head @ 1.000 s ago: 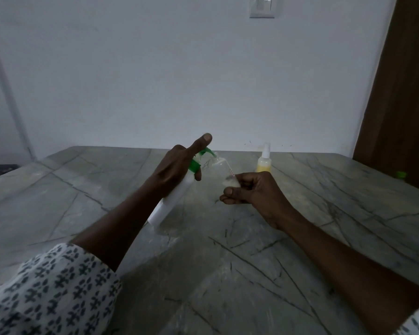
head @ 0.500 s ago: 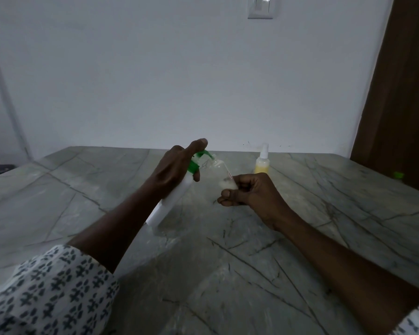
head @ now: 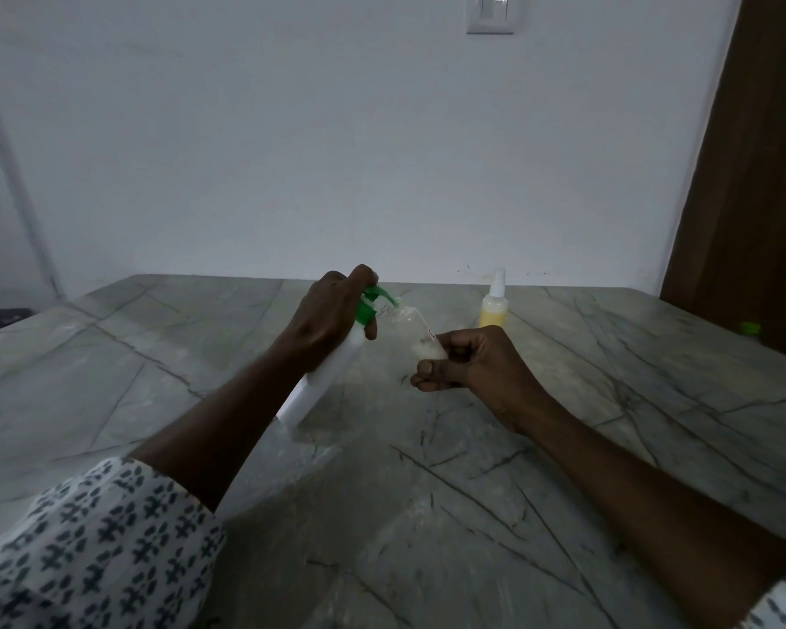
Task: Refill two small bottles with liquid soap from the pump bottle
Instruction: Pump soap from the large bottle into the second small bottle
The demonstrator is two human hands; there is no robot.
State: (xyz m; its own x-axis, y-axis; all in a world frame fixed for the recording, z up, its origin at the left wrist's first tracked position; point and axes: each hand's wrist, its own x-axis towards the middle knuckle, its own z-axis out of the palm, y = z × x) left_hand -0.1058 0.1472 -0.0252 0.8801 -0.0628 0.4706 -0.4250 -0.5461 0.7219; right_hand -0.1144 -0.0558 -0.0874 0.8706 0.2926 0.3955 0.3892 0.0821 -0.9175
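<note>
Filling step, first bottle. The left hand point(head: 332, 320) grips the pump bottle point(head: 323, 379), one finger on the pump head. The bottle leans, long axis near-left base to far-right top, spout at the mouth of the clear small bottle point(head: 416, 329). The right hand point(head: 477, 360) holds that bottle in curled fingers, above the surface point(head: 427, 492). Next: press the pump, keep the mouth aligned. The yellow small bottle point(head: 494, 306) stands behind.

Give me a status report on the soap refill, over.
Left hand grips tilted pump bottle, finger on green pump. Right hand holds small clear bottle at spout, some soap inside. Yellow spray bottle stands behind, out of the way.
</note>
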